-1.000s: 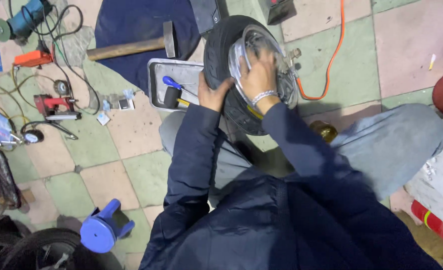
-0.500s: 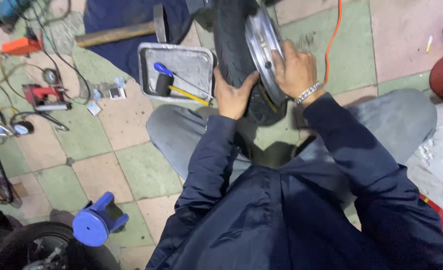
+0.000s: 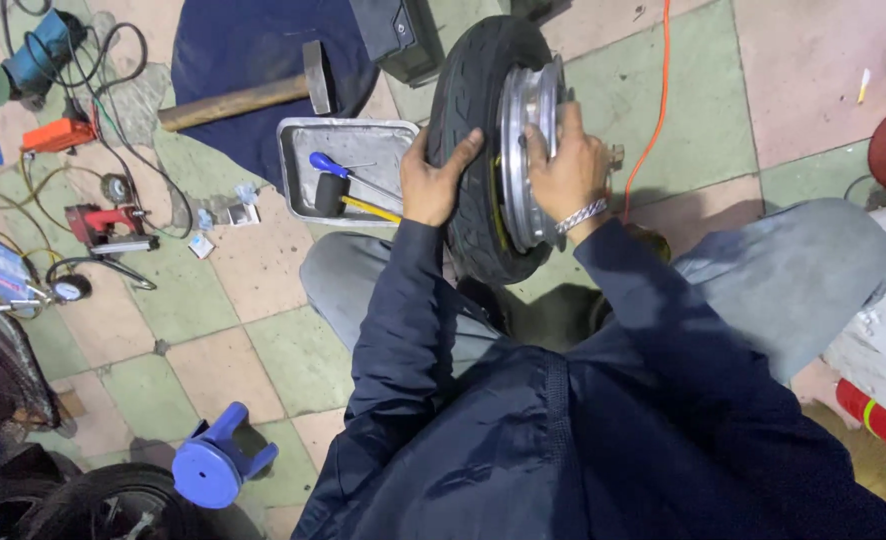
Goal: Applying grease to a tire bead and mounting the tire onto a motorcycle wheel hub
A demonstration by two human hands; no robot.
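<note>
Wheel (image 3: 488, 150) stands upright between both grips: left hand (image 3: 431, 180) clasping tyre, right hand (image 3: 563, 170) clasping rim.

Small wheel held upright on edge between the person's knees.

The black tyre (image 3: 473, 140) sits mounted on a shiny silver metal rim (image 3: 523, 150), tread facing the camera, rim face turned to the right. It stands on the tiled floor, its upper end near a metal tray and its lower end hidden between the legs.

Tray (image 3: 293, 150) left of wheel (image 3: 483, 150) — hammer (image 3: 248, 95) behind (tools (image 3: 348, 185) inside)
</note>
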